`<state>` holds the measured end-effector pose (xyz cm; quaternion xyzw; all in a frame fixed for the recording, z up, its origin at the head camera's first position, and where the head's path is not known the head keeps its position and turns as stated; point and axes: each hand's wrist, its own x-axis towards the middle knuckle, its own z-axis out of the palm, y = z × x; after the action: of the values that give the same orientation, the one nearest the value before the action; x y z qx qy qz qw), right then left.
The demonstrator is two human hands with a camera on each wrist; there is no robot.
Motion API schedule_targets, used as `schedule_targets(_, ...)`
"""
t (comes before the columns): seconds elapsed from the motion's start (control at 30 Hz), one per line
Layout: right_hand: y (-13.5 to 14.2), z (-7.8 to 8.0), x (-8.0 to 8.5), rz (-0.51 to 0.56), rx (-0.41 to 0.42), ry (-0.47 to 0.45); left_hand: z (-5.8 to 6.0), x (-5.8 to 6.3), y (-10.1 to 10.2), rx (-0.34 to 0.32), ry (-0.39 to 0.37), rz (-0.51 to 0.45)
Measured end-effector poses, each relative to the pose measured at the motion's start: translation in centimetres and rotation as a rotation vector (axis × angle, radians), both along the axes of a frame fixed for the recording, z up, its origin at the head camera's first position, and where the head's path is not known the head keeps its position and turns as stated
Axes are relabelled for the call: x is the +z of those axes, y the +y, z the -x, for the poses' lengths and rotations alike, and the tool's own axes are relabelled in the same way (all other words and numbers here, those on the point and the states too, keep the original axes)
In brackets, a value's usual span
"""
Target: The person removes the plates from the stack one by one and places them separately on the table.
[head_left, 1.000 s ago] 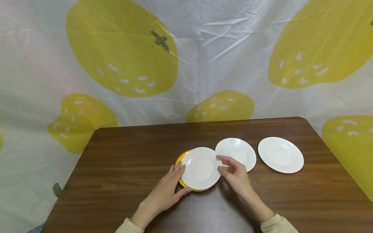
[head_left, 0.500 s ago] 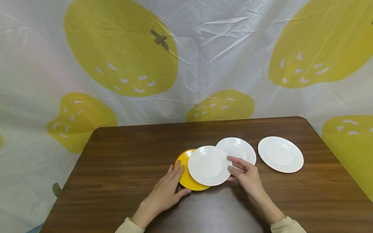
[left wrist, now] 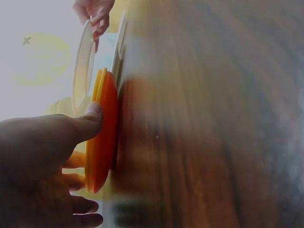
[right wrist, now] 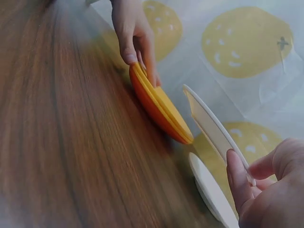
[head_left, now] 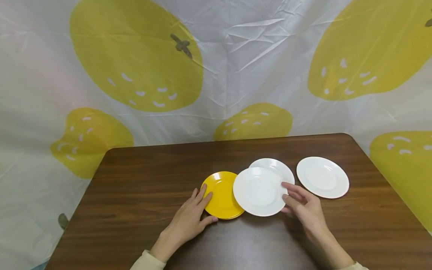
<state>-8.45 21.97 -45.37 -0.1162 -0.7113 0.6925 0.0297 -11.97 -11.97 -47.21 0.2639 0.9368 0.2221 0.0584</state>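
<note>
Pinching the right rim of a glossy white round plate between thumb and fingers, my right hand holds it raised over the dark brown wood-grain table. It hangs just right of a stack of glossy yellow round plates and, seen from the head, covers the near part of a second white round plate lying on the table. My left hand is spread along the stack's left side, fingers resting on the rim, thumb against the near edge. A third white round plate lies farther right.

I judge the step in hand to be parting the held plate from the stack. The next move calls for a level carry, high enough to miss the second plate, with my left hand steadying the stack; gripped at one side only, the plate could tip leftward.

From the head, the held plate seems to meet its neighbours; my right wrist view shows gaps. Both wrist views reveal several stacked rims and an orange underside, hidden from above; the exact count I cannot tell.
</note>
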Motion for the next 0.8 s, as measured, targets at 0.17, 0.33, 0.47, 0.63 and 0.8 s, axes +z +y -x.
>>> schedule_targets(0.17, 1.4, -1.0, 0.0, 0.027, -0.022, 0.003, 0.1, 0.0, -0.1, -0.010, 0.022, 0.011)
schedule_targets(0.33, 2.6, -1.9, -0.1, 0.075, -0.049, 0.021, 0.1, 0.1, -0.2, -0.008, 0.021, 0.014)
schedule_targets(0.47, 3.6, -2.6, -0.1, 0.117, -0.076, 0.042, 0.0, 0.2, -0.2, -0.003, 0.012, 0.007)
schedule_targets(0.63, 4.8, -3.5, -0.4, 0.184, -0.102, 0.070, -0.2, 0.4, -0.2, 0.012, -0.008, -0.006)
schedule_targets(0.8, 5.8, -4.6, -0.9, 0.225, -0.123, 0.092, -0.3, 0.5, -0.3, 0.010, -0.006, -0.010)
